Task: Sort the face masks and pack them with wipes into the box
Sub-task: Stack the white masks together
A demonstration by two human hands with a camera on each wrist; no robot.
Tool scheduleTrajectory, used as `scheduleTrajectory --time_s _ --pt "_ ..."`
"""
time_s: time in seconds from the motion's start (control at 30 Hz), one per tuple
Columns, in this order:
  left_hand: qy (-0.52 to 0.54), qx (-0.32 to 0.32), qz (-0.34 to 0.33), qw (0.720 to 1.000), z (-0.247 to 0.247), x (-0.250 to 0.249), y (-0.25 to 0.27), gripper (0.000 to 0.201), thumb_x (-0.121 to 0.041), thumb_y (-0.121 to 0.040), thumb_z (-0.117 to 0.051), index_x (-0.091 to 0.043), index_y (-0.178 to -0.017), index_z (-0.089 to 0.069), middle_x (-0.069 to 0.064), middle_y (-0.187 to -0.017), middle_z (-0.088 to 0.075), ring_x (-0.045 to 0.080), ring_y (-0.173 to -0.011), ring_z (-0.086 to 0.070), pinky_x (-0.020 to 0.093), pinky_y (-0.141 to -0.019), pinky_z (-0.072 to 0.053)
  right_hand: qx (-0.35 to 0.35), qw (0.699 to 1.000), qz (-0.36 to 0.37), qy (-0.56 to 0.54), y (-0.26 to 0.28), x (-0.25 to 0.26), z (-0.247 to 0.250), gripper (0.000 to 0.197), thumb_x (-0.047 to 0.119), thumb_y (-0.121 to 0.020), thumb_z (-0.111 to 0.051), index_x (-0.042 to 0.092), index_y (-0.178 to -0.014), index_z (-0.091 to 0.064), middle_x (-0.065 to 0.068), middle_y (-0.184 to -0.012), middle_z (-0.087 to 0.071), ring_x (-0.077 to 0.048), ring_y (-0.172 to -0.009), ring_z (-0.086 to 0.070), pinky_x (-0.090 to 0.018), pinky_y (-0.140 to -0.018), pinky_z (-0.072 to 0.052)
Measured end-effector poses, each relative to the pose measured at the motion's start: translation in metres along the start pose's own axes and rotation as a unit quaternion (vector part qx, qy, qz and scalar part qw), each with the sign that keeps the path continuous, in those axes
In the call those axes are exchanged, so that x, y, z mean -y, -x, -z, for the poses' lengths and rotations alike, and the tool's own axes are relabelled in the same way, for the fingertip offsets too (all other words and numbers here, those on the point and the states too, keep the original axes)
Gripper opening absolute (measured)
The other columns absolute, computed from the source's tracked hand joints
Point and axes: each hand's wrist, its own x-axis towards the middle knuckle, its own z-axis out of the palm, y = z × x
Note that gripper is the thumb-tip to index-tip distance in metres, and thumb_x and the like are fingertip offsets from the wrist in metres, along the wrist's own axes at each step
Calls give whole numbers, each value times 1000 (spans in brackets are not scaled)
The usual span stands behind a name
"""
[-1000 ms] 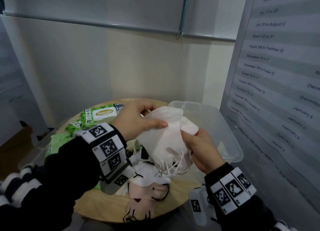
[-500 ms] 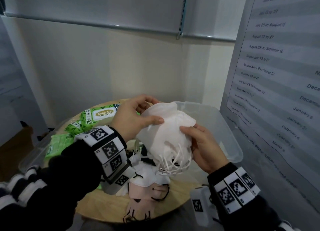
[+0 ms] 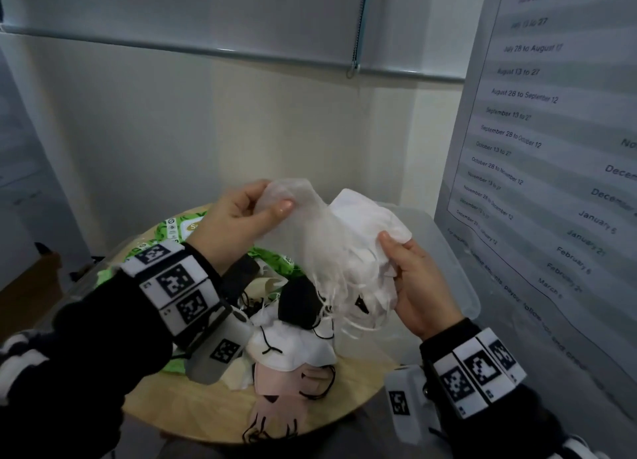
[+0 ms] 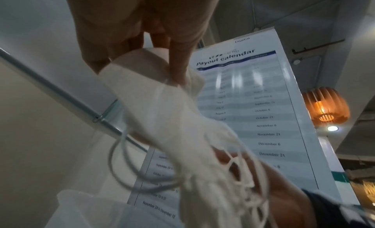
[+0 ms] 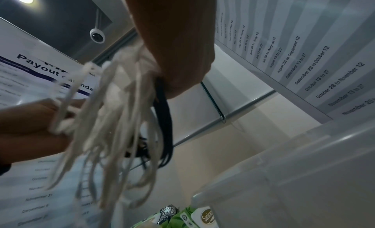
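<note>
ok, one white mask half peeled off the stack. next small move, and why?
Probably keep drawing the left hand up and left until the white mask comes free. Its ear loops look tangled with the white stack in the right hand, above the clear box.

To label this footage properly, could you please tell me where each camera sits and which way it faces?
Head: looks forward and down at the round table; left hand, right hand and both sleeves show.
Left wrist: looks up along that hand's fingers.
Right wrist: looks up past that hand.
All three share the white masks.
</note>
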Motion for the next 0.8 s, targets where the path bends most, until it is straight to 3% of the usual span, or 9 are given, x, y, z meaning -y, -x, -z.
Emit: scheduleTrajectory --time_s 0.13,0.2,0.3,0.47,0.57,0.63,0.7,0.77,0.8 --pt "43 -38 26 998 11 -8 -9 15 -18 -83 -60 -13 -96 -62 -4 -83 -69 7 -74 -65 19 -68 -55 -19 1000 17 4 -3 -1 -1 31 16 -97 -46 8 -125 -56 -10 -118 -67 -24 -109 -64 -37 -91 -54" --pt "61 -84 34 994 17 -13 -13 9 -10 -89 -55 -16 -93 -60 -3 -83 -66 5 -69 -64 18 -61 -54 -26 999 26 -4 -3 -2 -2 31 15 -97 -46 8 -126 -56 -10 -119 -67 -23 -109 -64 -35 -89 -54" --pt "59 -129 25 990 24 -21 -15 19 -3 -90 -53 -22 -91 -54 -1 -85 -62 3 -61 -62 17 -53 -51 -38 999 33 -6 -3 -1 -1 29 13 -95 -49 7 -123 -57 -10 -116 -68 -21 -102 -66 -30 -83 -57" --pt "22 -99 5 995 31 -29 -10 38 -3 -81 -63 -32 -102 -51 2 -69 -67 15 -52 -64 26 -45 -52 -34 999 35 2 -3 2 -1 29 7 -89 -56 2 -118 -59 -14 -113 -68 -25 -101 -65 -34 -85 -56" --pt "-71 -83 -33 994 31 -28 -10 33 0 -83 -62 -33 -83 -62 -6 -73 -65 5 -58 -60 22 -55 -49 -31 999 27 4 -2 2 -2 33 8 -87 -58 1 -118 -59 -16 -114 -67 -29 -104 -64 -38 -87 -55" --pt "-182 -99 -39 978 29 -26 -12 31 -1 -87 -57 -27 -74 -68 -16 -71 -63 -7 -61 -54 11 -64 -41 -26 999 24 3 -2 2 -2 34 9 -85 -60 0 -118 -59 -16 -113 -68 -30 -105 -65 -38 -87 -55" --pt "-259 -109 -48 958 25 -24 -12 21 -6 -89 -56 -19 -84 -71 -10 -84 -62 -5 -70 -53 1 -66 -34 -20 1000 23 0 -2 2 -2 35 10 -82 -61 1 -116 -60 -16 -112 -69 -29 -104 -65 -38 -87 -55" --pt "-299 -88 -68 948 21 -23 -10 8 -23 -83 -64 -24 -89 -71 -2 -97 -62 2 -87 -55 -3 -76 -31 -12 1000 22 -6 -1 2 -5 39 12 -78 -63 2 -116 -61 -16 -112 -69 -29 -103 -65 -39 -88 -55" --pt "-317 -66 -79 943 17 -24 -7 13 -36 -76 -67 -30 -88 -69 0 -100 -61 5 -94 -55 -3 -82 -30 -7 1000 20 -8 -1 2 -6 42 13 -76 -64 1 -117 -61 -16 -112 -69 -29 -104 -65 -40 -88 -55"
